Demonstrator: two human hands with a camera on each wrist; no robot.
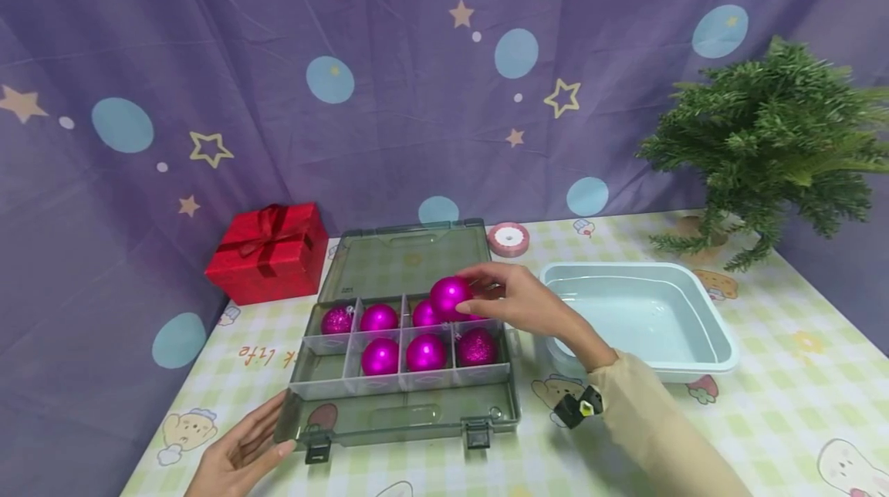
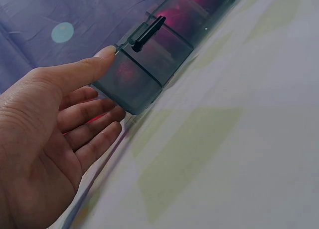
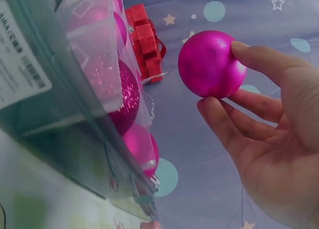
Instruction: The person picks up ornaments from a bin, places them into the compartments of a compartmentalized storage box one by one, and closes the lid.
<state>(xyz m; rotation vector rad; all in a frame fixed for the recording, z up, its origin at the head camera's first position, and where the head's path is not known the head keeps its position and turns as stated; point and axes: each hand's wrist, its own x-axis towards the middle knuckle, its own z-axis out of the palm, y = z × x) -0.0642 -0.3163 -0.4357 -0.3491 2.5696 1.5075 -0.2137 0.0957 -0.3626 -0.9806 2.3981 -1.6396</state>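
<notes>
My right hand (image 1: 524, 300) pinches a shiny magenta Christmas ball (image 1: 450, 297) between thumb and fingertips, above the back row of a grey see-through compartment box (image 1: 410, 416). In the right wrist view the ball (image 3: 207, 64) is held apart from the box. Several magenta balls, some smooth and some glittery (image 1: 477, 347), sit in the compartments; the front left compartment (image 1: 321, 366) holds none. The back right compartment is mostly hidden by my right hand. At the box's front left corner, my left hand (image 2: 55, 114) touches it with the thumb, its fingers loosely extended alongside.
The box's lid (image 1: 406, 262) lies open toward the curtain. A red gift box (image 1: 267, 258) stands at the left, a ribbon roll (image 1: 509, 239) behind the box. To the right is a pale blue basin (image 1: 639, 370), with a small artificial fir tree (image 1: 771, 134) beyond it.
</notes>
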